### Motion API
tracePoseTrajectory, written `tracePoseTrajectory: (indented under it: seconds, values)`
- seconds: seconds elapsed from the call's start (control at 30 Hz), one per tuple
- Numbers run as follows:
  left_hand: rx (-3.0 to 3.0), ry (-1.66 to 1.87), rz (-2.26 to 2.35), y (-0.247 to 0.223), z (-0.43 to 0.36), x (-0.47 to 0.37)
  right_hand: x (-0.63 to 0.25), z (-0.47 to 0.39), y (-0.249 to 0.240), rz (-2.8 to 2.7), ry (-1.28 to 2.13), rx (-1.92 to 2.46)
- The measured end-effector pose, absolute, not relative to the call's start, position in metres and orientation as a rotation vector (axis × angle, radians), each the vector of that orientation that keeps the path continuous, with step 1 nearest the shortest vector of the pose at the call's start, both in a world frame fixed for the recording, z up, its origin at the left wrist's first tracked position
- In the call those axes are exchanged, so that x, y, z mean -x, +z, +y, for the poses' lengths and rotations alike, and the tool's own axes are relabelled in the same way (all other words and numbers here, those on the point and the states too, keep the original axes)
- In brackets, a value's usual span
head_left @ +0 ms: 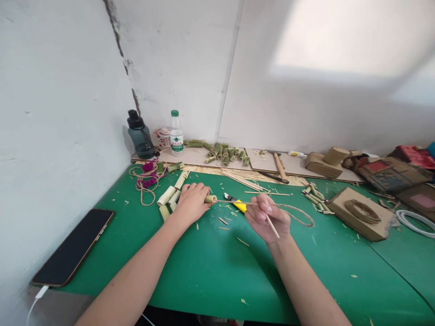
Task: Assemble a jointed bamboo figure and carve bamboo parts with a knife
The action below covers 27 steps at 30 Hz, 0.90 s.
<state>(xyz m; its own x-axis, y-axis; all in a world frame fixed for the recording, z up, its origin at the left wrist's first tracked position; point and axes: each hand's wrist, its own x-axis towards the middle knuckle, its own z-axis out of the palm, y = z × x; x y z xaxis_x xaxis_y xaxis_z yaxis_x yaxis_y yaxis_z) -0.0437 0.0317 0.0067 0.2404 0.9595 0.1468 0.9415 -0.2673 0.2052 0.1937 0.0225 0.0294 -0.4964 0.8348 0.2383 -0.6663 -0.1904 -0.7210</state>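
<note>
My left hand (194, 201) is closed around a short bamboo tube (210, 198), whose open end points right. From that end a thin twine (234, 202) runs taut to my right hand (268, 217), then loops out beyond it. Pinched in my right fingers are the twine and a thin wooden stick (273, 227) that slants down. Several pale bamboo pieces (166, 195) lie beside my left hand, partly hidden by it. Behind my right hand rests a yellow utility knife (239, 206), partly covered.
A phone (74, 246) on a cable lies at left. Twine with purple yarn (147, 176), a dark bottle (140, 136) and a water bottle (176, 136) stand behind. Cut bamboo (226, 154), thin sticks (243, 179), a hammer (280, 167) and cardboard pieces (362, 213) lie farther right.
</note>
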Motion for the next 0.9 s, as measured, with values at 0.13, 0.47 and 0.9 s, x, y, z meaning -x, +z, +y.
tracePoseTrajectory:
  seconds: [0.13,0.47,0.9]
  values:
    - [-2.441,0.407,1.793,0.009,0.029,0.042,-0.199,0.024,0.031,-0.845,1.856,0.241]
    - [-2.395,0.359,1.76,0.016,0.027,0.041,-0.222,0.029,0.029,-0.788,1.798,0.179]
    - [-2.173,0.323,1.706,0.025,0.031,0.062,-0.221,0.031,0.031,-0.806,1.739,0.234]
